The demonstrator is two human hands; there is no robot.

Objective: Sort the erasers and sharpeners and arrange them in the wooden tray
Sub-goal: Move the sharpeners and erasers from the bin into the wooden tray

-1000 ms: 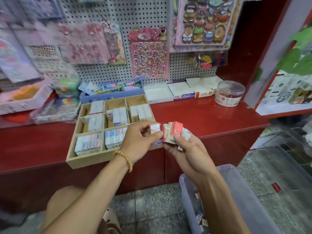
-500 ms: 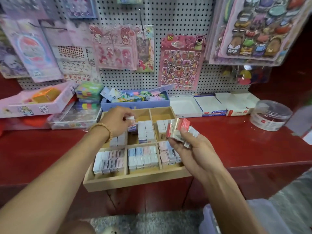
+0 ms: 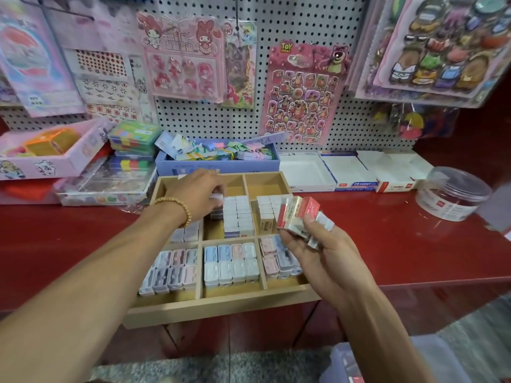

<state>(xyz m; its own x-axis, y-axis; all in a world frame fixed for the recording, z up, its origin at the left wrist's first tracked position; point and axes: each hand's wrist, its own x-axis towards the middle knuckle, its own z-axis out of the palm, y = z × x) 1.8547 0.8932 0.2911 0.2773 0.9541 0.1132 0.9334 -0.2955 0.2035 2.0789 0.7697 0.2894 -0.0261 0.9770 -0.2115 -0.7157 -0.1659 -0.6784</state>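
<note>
So: left hand [image 3: 197,196] mid-frame, pinching an eraser [image 3: 216,197] over wooden tray [image 3: 221,309]; right hand [image 3: 318,252] gripping a stack of erasers [image 3: 300,217].

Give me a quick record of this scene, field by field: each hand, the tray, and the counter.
left hand: pinches a small eraser over the tray's middle compartments
right hand: holds a stack of erasers above the tray's right side
wooden tray: near and middle compartments stocked
counter: red; clear round tub at right
</note>
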